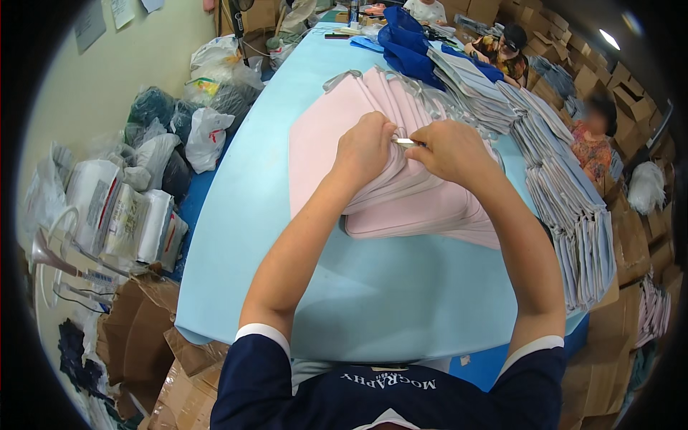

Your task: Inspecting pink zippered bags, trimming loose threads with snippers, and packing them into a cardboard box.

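Note:
Both hands meet over a fanned stack of pale pink fabric pieces (322,136) with grey edging and grey straps. My left hand (364,149) is closed above the stack, its fingertips curled inward; what they pinch is hidden. My right hand (451,149) grips a small, slim white tool (405,142) with a dark part near the fingers. The tool's tip points left and almost reaches my left fingertips. Its exact kind is too small to tell. More pink layers spread below and to the right of my hands.
A light blue table (244,208) lies under the work. Tall piles of folded grey-blue pieces (566,193) line its right side, with blue fabric (408,46) at the far end. Bags (208,136) and cardboard boxes (136,330) crowd the left. Several people sit along the far right.

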A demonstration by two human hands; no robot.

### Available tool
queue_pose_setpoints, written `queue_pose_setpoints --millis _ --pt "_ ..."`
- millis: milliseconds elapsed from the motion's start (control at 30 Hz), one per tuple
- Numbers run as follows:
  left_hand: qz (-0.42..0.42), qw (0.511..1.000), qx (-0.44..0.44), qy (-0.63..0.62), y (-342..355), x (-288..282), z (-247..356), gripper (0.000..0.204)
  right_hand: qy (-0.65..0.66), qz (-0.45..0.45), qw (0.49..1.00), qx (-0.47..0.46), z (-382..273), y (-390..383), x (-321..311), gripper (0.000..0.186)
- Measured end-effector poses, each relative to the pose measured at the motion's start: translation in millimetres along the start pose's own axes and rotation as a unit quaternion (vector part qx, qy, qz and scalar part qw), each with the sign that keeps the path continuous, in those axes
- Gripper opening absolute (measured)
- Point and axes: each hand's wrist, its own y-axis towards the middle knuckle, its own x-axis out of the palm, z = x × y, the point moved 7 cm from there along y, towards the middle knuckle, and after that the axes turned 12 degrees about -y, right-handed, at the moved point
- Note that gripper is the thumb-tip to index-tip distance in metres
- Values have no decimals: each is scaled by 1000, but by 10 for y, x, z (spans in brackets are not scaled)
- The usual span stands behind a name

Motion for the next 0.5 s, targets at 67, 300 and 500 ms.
queue_pose_setpoints --millis 67,300,500 --pt "-1 1000 3 4 1 -2 7 16 -8 -29 1000 4 -15 12 -12 23" --pt "-2 1000 -1 19 -2 19 16 16 -23 -13 1000 -8 -19 26 -9 22" --pt "57 980 -92 -168 -7 -72 -262 24 -16 -5 1000 -1 -3 12 -50 22"
